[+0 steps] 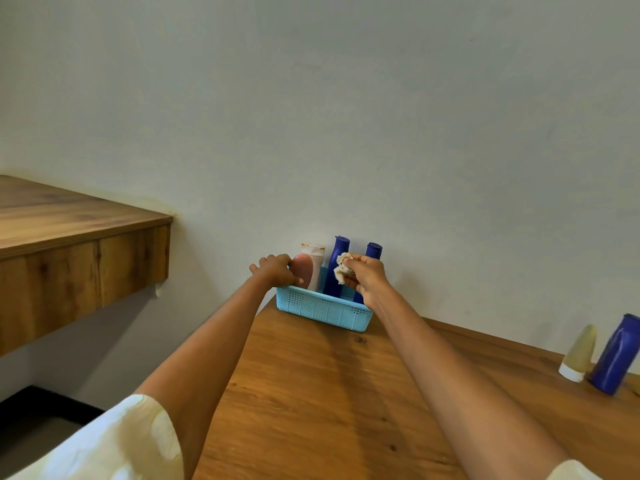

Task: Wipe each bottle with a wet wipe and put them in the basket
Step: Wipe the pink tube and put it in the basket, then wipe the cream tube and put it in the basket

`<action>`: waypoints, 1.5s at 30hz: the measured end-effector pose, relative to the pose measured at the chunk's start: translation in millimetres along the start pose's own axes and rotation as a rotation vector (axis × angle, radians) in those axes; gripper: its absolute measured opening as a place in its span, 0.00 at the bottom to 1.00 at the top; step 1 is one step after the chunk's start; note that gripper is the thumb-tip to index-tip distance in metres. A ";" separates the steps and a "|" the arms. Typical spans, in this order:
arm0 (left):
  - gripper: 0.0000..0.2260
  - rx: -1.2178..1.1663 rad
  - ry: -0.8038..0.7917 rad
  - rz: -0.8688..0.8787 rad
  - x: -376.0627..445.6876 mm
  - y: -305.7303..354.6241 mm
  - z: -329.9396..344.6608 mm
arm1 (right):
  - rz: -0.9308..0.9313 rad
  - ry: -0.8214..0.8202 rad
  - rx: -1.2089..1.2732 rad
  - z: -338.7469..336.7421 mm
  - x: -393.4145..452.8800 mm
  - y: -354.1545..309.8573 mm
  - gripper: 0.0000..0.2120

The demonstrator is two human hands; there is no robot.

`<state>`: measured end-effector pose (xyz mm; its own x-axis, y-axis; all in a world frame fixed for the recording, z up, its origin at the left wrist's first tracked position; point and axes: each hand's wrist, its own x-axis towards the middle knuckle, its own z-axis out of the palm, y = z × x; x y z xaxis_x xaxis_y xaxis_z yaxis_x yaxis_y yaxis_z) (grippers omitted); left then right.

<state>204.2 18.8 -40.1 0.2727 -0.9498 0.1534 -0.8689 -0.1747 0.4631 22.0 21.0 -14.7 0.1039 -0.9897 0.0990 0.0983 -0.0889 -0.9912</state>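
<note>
1. Your left hand [277,271] grips a pink bottle [304,270] at the left end of the light blue basket [322,310]. The basket sits at the far edge of the bench [311,393], against the wall. The bottle's base is hidden behind the basket wall, so I cannot tell whether it stands on the basket floor.
2. Your right hand [367,278] pinches a crumpled wet wipe [342,267] above the basket, in front of two upright blue bottles [337,265].
3. A white bottle [314,268] stands touching the pink one. Letting go of a leaning pink bottle could knock it over.
4. The wipe hangs near the blue bottles; a careless pull back could catch and topple them.
5. A pale tube [579,355] and another blue bottle [614,355] stand at the bench's right, well apart from the basket and likely unwiped. Reaching across could nudge the basket.
</note>
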 end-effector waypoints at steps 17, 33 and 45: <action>0.15 -0.758 -0.015 0.400 -89.0 94.5 2.3 | 0.059 0.051 0.608 -46.5 -48.7 -15.1 0.06; 0.12 -1.020 -0.399 0.304 -129.9 294.5 115.4 | -0.119 0.427 0.254 -285.3 -103.5 -31.5 0.06; 0.18 -0.400 -0.214 0.246 -115.8 406.5 257.2 | -0.239 0.700 0.477 -357.3 -83.6 -48.3 0.08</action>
<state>-286.9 -9.0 -94.1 -0.0466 -0.9895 0.1371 -0.6591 0.1336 0.7401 -345.1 67.8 -6.5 -0.5879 -0.8062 0.0671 0.4592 -0.4008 -0.7928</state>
